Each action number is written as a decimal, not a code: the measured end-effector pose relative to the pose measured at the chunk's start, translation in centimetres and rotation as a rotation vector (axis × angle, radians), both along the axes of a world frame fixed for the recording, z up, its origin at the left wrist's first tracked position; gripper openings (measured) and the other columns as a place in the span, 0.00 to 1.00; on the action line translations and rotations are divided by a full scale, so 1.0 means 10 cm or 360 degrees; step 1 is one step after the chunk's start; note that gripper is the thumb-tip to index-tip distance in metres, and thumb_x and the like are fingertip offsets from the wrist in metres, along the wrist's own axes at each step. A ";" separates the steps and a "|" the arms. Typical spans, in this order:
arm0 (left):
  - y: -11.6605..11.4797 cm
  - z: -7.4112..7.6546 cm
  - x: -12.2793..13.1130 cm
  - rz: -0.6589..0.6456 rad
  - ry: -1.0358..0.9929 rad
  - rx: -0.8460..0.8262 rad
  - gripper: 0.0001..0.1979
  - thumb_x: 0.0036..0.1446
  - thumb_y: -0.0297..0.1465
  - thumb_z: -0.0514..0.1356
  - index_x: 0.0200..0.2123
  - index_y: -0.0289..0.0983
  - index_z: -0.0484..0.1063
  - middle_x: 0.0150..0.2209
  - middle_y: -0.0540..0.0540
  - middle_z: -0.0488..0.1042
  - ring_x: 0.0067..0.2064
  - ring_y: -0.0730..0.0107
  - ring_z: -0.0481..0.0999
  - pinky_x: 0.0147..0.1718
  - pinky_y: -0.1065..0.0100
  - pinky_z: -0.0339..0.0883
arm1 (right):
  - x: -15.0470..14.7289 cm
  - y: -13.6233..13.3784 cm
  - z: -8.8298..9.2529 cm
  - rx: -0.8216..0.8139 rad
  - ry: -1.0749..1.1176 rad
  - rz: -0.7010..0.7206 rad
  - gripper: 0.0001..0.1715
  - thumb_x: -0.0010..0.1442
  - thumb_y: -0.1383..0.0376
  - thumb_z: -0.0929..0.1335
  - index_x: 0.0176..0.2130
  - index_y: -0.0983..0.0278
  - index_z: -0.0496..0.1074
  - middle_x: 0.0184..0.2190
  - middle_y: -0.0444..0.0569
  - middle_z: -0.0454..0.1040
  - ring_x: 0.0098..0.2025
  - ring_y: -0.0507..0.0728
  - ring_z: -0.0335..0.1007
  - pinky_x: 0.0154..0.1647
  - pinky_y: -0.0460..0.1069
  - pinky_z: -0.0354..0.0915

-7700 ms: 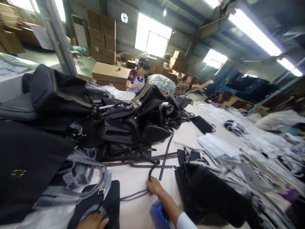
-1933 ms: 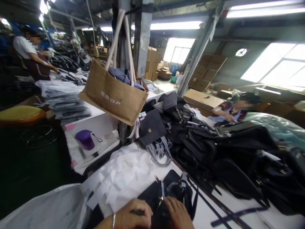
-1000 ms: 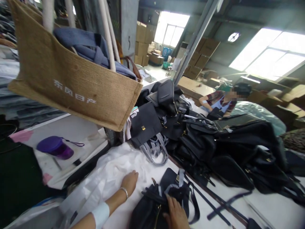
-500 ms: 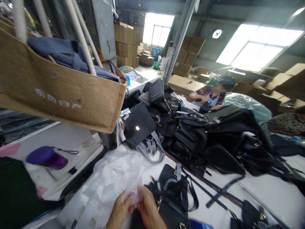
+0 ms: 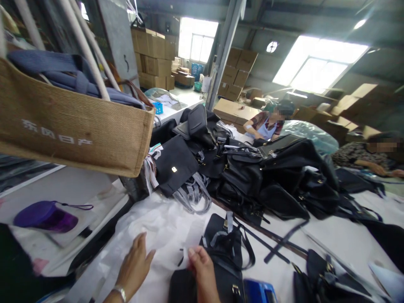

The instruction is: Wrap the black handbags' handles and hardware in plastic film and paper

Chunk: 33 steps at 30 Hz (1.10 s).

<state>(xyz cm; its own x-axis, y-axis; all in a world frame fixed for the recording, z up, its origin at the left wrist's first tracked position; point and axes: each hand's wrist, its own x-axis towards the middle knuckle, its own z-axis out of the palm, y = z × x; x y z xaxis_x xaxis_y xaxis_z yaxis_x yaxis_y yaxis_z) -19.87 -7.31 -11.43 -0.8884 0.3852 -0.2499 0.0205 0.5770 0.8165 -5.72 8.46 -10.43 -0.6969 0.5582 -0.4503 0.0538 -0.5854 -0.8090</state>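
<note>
My right hand (image 5: 202, 267) pinches a small thin whitish sheet (image 5: 192, 240) between thumb and fingers; its exact kind is hard to make out. Just below lies a black handbag (image 5: 225, 269) with straps and gold-coloured buckles. To the left, my left hand (image 5: 136, 260) hangs empty, its fingers extended and the thumb apart, over a loose heap of thin white wrapping sheets (image 5: 151, 223). A blue object (image 5: 260, 291), partly cut off by the lower edge, sits beside the handbag.
Black bags (image 5: 249, 172) pile up across the table (image 5: 331, 248). A jute tote bag (image 5: 78, 122) is at upper left, above a purple cup (image 5: 47, 216). Two people (image 5: 265, 124) sit across the table. Cardboard boxes (image 5: 154, 59) are stacked behind.
My hands, together on the thin sheet before, have come apart. My left hand has let go and moved left, while my right hand keeps the sheet. The view has shifted right.
</note>
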 end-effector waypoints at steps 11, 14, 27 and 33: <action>0.52 0.61 0.33 -0.0380 -0.0794 0.0656 0.19 0.53 0.46 0.59 0.29 0.34 0.75 0.27 0.47 0.77 0.29 0.67 0.73 0.31 0.70 0.64 | 0.24 -0.31 0.01 0.0468 -0.0068 0.0398 0.21 0.51 0.48 0.70 0.27 0.63 0.68 0.22 0.41 0.67 0.26 0.51 0.62 0.29 0.45 0.58; 0.52 0.64 0.41 -0.0518 -0.0803 0.0639 0.16 0.53 0.43 0.59 0.26 0.35 0.74 0.26 0.49 0.76 0.30 0.67 0.72 0.33 0.70 0.63 | 0.31 -0.15 0.26 0.0599 -0.0201 0.0180 0.23 0.54 0.49 0.68 0.44 0.61 0.72 0.35 0.47 0.74 0.36 0.55 0.68 0.38 0.48 0.63; 0.56 0.47 0.79 -0.0927 -0.0617 0.0432 0.15 0.51 0.40 0.62 0.23 0.37 0.63 0.21 0.56 0.61 0.26 0.74 0.58 0.26 0.73 0.53 | 0.60 -0.02 0.40 0.0289 0.0045 -0.0036 0.19 0.49 0.55 0.73 0.37 0.66 0.73 0.26 0.42 0.71 0.23 0.48 0.62 0.25 0.44 0.59; 0.56 0.46 0.85 -0.0883 -0.0655 0.0390 0.15 0.46 0.40 0.65 0.23 0.38 0.63 0.21 0.56 0.66 0.26 0.72 0.63 0.27 0.73 0.55 | 0.71 -0.11 0.28 0.0323 0.0033 -0.0063 0.18 0.50 0.58 0.72 0.40 0.64 0.71 0.27 0.43 0.71 0.25 0.50 0.64 0.26 0.44 0.61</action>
